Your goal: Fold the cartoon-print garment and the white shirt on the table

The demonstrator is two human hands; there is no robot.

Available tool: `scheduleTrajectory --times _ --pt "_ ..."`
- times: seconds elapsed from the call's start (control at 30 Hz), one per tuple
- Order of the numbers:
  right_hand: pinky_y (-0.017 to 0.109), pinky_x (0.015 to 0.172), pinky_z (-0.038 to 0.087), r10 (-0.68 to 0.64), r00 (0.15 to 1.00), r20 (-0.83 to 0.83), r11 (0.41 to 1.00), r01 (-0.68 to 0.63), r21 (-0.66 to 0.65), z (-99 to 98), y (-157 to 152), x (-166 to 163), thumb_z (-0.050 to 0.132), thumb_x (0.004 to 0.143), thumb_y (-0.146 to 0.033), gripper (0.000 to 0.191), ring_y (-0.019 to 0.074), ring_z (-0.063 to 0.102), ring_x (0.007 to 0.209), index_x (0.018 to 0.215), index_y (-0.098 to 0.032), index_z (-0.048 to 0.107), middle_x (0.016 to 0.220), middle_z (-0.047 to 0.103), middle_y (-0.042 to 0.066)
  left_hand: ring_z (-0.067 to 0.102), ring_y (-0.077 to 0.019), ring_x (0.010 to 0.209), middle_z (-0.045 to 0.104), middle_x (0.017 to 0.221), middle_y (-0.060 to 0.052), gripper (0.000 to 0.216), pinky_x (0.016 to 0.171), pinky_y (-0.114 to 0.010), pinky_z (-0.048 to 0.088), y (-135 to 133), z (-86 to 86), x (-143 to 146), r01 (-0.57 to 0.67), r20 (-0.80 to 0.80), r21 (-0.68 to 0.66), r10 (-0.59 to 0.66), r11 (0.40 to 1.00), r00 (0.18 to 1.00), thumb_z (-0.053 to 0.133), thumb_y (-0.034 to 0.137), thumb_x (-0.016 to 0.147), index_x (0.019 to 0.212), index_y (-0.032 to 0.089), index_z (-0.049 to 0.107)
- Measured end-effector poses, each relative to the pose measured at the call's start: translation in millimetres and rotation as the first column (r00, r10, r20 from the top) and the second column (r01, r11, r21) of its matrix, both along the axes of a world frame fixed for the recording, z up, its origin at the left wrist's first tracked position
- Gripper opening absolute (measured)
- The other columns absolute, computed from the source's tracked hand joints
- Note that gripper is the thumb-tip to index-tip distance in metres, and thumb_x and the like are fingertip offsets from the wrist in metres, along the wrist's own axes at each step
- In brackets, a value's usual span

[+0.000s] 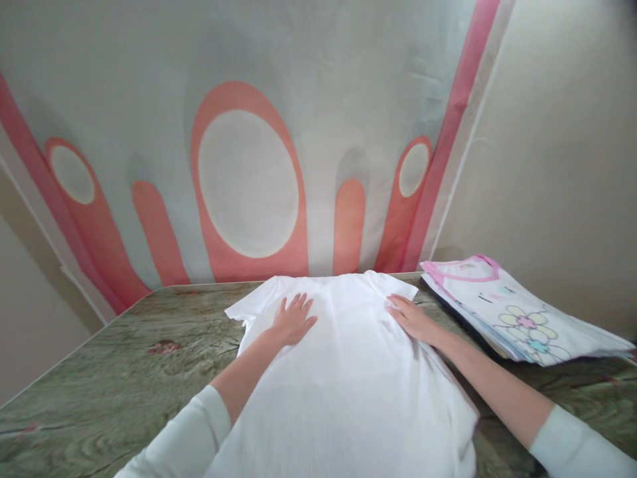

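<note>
A white short-sleeved T-shirt [343, 378] lies spread on the table, its shoulders toward the far edge and its lower end running out of view at the bottom. On its upper left part rests my left hand [292, 320], flat with the fingers spread. My right hand [411, 318] lies on the upper right side near the sleeve, fingers stretched out and touching the cloth. Some creases run down the shirt's right side. Neither hand holds anything.
The table [134, 372] has a wood-grain top. To the right stands a stack of folded shirts [517, 312], the top one white with pink trim and printed flowers. Behind the far edge hangs a grey backdrop [318, 99] with coral shapes, beside a plain wall [562, 153].
</note>
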State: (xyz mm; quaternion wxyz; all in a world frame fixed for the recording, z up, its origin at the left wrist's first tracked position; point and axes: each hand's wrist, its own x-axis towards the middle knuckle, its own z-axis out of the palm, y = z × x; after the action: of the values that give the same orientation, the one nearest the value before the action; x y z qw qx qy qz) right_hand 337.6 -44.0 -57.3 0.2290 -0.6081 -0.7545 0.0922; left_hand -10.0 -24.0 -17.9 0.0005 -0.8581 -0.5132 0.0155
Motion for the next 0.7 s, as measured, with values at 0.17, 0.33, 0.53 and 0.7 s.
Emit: scheduleTrajectory --times 0.17,0.33,0.53,0.7 --pt "0.034 0.081 0.045 -0.179 0.963 -0.201 0.983 0.165 -0.086 7.7 -32.7 36.2 0.045 0.081 -0.034 0.032 0.0215 0.061 0.087 0.103 -0.014 0.056 0.097 0.065 0.011 0.013 -0.0233 0.137 0.018 0.149 -0.008 0.051 0.109 -0.047 0.009 -66.8 14.0 25.9 0.318 0.081 -0.106 -0.311 0.942 0.947 0.026 0.045 0.094 0.14 0.022 0.027" --pt "0.03 0.067 0.044 -0.123 0.986 -0.116 0.972 0.096 -0.215 28.4 -101.8 35.6 0.049 0.079 -0.043 0.025 0.019 0.06 0.07 0.081 -0.019 0.057 0.077 0.066 0.005 0.008 -0.0269 0.137 0.014 0.15 -0.006 0.053 0.108 -0.048 0.009 -108.2 16.2 38.1 0.41 0.159 -0.175 -0.386 0.895 0.909 0.026 0.05 0.094 0.141 0.025 0.025" --pt "0.029 0.061 0.039 -0.124 0.989 0.077 0.977 0.136 -0.166 33.2 -146.6 7.0 0.052 0.076 -0.036 0.018 0.0171 0.056 0.064 0.071 -0.02 0.056 0.077 0.062 0.004 0.01 -0.0258 0.137 0.016 0.15 -0.003 0.051 0.109 -0.046 0.009 -108.4 3.0 36.5 0.367 0.176 -0.091 -0.348 0.926 0.921 0.022 0.05 0.095 0.141 0.029 0.023" --pt "0.029 0.06 0.036 -0.138 0.987 0.08 0.983 0.146 -0.11 29.2 -143.1 5.0 0.045 0.08 -0.03 0.018 0.0171 0.054 0.064 0.069 -0.021 0.056 0.072 0.06 0.002 0.012 -0.0243 0.137 0.016 0.15 -0.002 0.05 0.109 -0.043 0.01 -109.7 4.5 34.6 0.376 0.16 -0.078 -0.361 0.923 0.919 0.022 0.049 0.096 0.141 0.029 0.024"
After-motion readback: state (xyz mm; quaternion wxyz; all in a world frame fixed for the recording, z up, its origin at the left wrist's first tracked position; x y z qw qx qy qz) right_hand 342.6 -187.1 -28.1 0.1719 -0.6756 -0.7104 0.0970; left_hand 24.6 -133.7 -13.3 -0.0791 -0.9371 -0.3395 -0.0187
